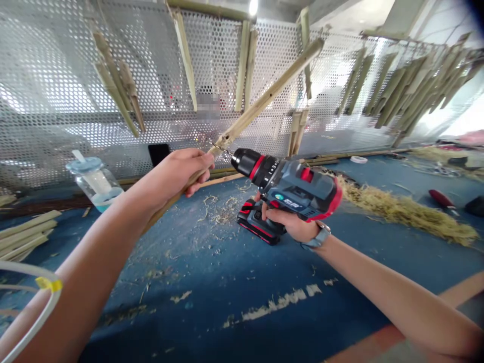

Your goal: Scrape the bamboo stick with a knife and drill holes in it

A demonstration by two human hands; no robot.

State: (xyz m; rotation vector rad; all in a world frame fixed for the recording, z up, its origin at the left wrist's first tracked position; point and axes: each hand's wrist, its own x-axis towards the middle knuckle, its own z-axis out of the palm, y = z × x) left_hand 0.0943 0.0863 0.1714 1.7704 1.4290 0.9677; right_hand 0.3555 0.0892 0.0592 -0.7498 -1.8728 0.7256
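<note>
My left hand (191, 169) is wrapped round a long wooden stick (260, 103), which slants up to the right across the view. Several small dark holes show along its side. In my right hand (289, 219) is a cordless drill (291, 184), grey and black with red parts, gripped by its handle above the battery. The drill bit (223, 148) points left at the stick, close beyond my left fingertips. Whether the bit's tip is inside the wood or just against it I cannot tell. My left forearm hides part of the stick's lower end.
A blue worktop (212, 267) carries wood shavings. At left stand a lidded jar (93, 176) and split strips (26, 234). A dark phone-like slab (159, 153) leans behind. Fibre (404, 212) lies at right. Bamboo pieces (401, 91) hang before a perforated metal screen (219, 55).
</note>
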